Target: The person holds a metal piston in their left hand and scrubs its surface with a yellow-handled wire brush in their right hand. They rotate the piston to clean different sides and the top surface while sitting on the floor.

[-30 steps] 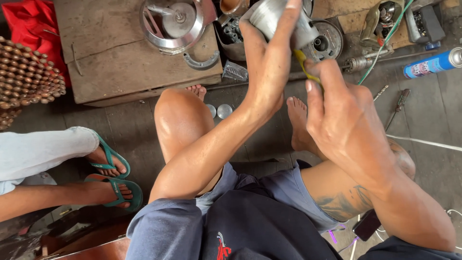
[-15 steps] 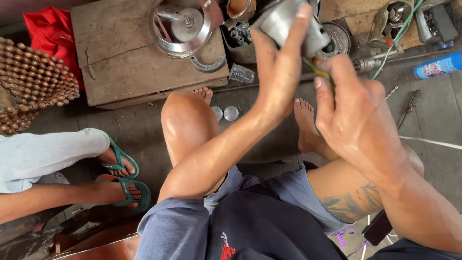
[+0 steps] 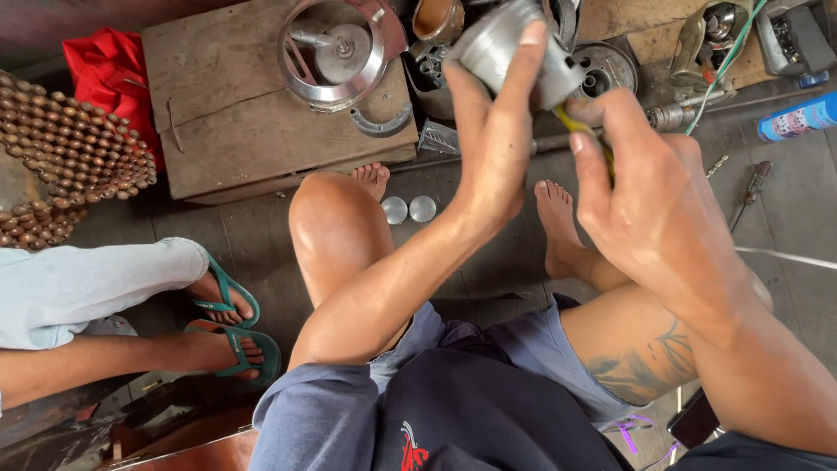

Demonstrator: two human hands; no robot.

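Counting first: two small round silver discs (image 3: 408, 209) on the dark floor between the bare feet, two teal flip-flops (image 3: 234, 323) on another person's feet at left, one blue spray can (image 3: 798, 118) lying far right, one dark screwdriver (image 3: 751, 190) beside it.

Containers next: one shiny round metal housing (image 3: 336, 54) sitting on the worn wooden box (image 3: 227, 131), holding a central shaft and hub. One brown cup-shaped part (image 3: 438, 17) just behind it, insides not really visible.

Hands now: left hand (image 3: 493, 139) raised, fingers wrapped tight around a grey metal cylinder part (image 3: 506, 48), clamped on it up over the box edge. Right hand (image 3: 649, 205) just beside, fingers pinched together on a thin yellow-handled tool (image 3: 582, 131), tip pushed against the cylinder's underside. Forearms angled up from the knees.

Also spotted: red cloth (image 3: 109, 70) and a brown beaded mat (image 3: 61, 166) at left.
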